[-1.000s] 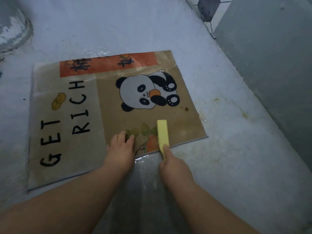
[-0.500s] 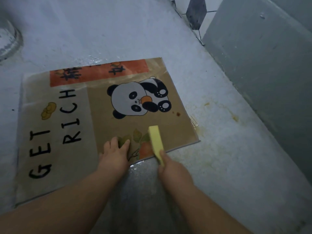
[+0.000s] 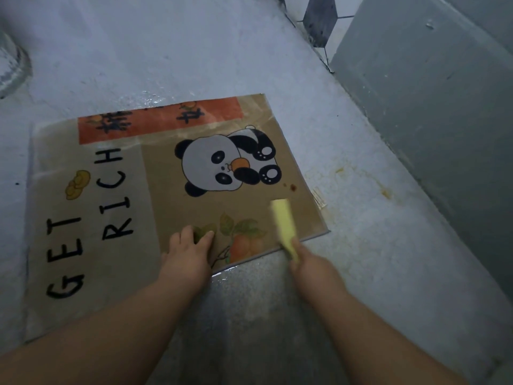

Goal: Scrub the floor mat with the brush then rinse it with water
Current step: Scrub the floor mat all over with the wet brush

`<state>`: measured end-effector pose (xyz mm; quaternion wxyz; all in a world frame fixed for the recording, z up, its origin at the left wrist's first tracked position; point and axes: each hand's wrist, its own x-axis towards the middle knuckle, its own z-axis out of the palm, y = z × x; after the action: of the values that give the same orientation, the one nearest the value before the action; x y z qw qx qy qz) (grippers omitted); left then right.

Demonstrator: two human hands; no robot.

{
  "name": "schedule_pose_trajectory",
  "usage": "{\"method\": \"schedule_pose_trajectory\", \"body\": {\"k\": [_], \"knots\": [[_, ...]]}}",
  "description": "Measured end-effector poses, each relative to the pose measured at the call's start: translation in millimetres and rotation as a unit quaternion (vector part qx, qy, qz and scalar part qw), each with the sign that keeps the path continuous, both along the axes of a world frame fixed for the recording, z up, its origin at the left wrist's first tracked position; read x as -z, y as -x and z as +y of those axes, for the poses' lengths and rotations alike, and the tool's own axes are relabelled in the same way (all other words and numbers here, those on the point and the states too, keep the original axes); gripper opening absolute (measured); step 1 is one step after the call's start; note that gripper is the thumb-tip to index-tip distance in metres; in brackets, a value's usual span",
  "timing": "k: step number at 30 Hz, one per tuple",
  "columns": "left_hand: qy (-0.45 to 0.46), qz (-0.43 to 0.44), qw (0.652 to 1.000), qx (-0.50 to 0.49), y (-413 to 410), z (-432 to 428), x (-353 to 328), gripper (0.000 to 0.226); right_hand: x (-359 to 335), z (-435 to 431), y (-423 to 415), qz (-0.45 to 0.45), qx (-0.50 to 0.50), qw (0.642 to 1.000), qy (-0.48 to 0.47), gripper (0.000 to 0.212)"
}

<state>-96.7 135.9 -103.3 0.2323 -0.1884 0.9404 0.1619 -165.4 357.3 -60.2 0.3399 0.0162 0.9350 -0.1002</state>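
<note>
Wet concrete floor (image 3: 361, 245); left hand (image 3: 186, 259) flat, pinning mat (image 3: 91, 245), right hand (image 3: 311, 269) gripping brush (image 3: 283, 225). Mat may slide.

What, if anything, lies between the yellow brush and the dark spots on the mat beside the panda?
Nothing visible does. The brush, held in the right hand, lies over the floor mat near its right corner, and only bare mat separates its tip from the dark spots. The left hand presses the mat well off to the side.
</note>
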Motion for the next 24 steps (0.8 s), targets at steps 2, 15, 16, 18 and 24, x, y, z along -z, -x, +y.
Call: {"method": "schedule_pose_trajectory", "body": {"k": [2, 15, 16, 18, 24], "knots": [[-0.003, 0.000, 1.000, -0.005, -0.6, 0.2, 1.2, 0.065, -7.2, 23.2, 21.0, 0.007, 0.088, 0.996, -0.021, 0.056], [-0.035, -0.007, 0.999, 0.008, -1.5, -13.6, -1.0, 0.063, -3.7, -18.9, -11.7, 0.006, 0.093, 0.995, 0.021, 0.057], [-0.045, -0.006, 0.999, 0.014, -3.3, -16.4, -1.2, 0.064, -7.8, -28.1, -18.7, 0.004, 0.084, 0.996, 0.020, 0.058], [-0.074, -0.001, 0.997, 0.025, -7.9, -23.0, -2.1, 0.064, -9.0, -58.5, -42.1, -0.025, 0.024, 0.999, 0.038, 0.059], [-0.137, 0.031, 0.989, -0.043, -30.5, -62.8, -11.2, 0.057, -13.3, -144.8, -72.3, -0.042, -0.128, 0.986, 0.098, 0.058]]}}
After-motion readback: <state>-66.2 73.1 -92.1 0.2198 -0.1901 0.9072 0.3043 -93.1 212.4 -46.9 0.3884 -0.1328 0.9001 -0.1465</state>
